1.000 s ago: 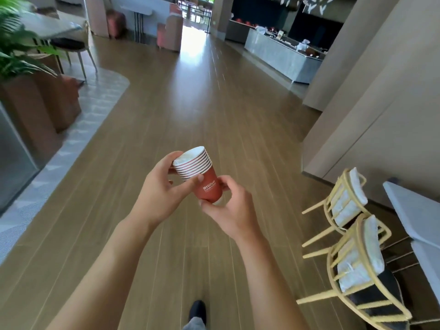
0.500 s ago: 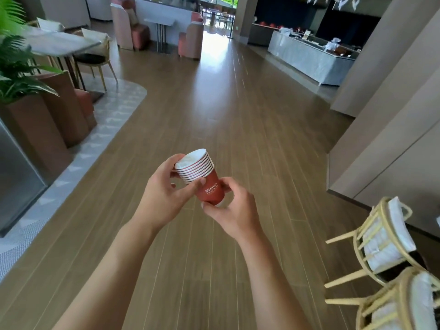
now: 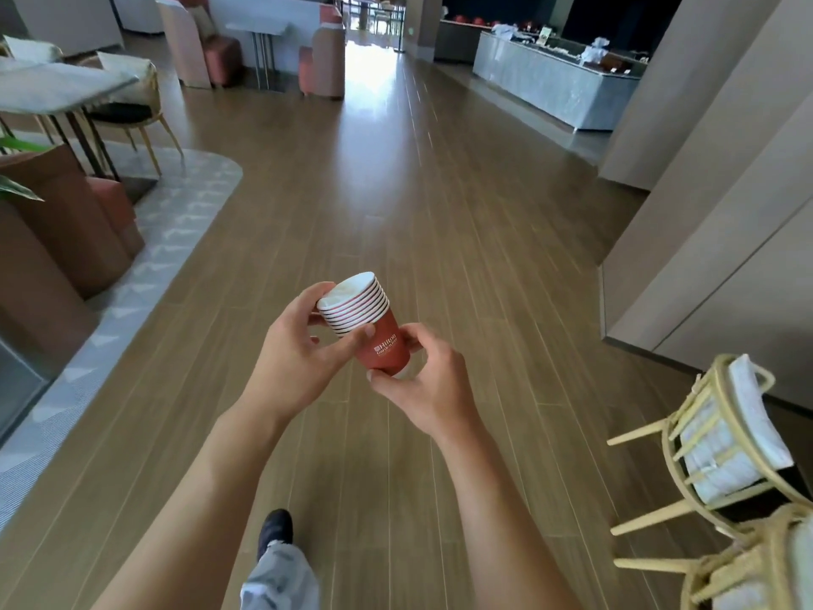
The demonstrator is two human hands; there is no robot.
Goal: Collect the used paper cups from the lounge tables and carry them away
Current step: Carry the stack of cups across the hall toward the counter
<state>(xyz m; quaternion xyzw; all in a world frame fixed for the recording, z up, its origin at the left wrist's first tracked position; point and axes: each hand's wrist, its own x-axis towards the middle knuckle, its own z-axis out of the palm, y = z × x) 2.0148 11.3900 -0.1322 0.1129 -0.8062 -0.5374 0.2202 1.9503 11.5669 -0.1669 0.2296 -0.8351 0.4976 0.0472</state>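
Note:
A stack of several nested red paper cups [image 3: 382, 341] with white rims and white lettering is held in front of me, tilted to the left, above a wooden floor. My left hand [image 3: 294, 358] grips the stack's upper part, thumb across the front just below the rims. My right hand [image 3: 424, 380] holds the bottom cup from below and the right, fingers curled round its base.
Two yellow-framed chairs [image 3: 721, 438] with white cushions stand at the right. A beige wall [image 3: 704, 222] runs along the right. At the left are a brown planter [image 3: 57, 231], a grey rug [image 3: 167, 231] and a table with chairs [image 3: 66, 88]. A long counter [image 3: 554, 85] stands far right. My foot [image 3: 275, 530] steps forward.
I have walked forward along the floor: the chairs at the right slid back and the far seating came nearer. Both hands hold the cup stack as before.

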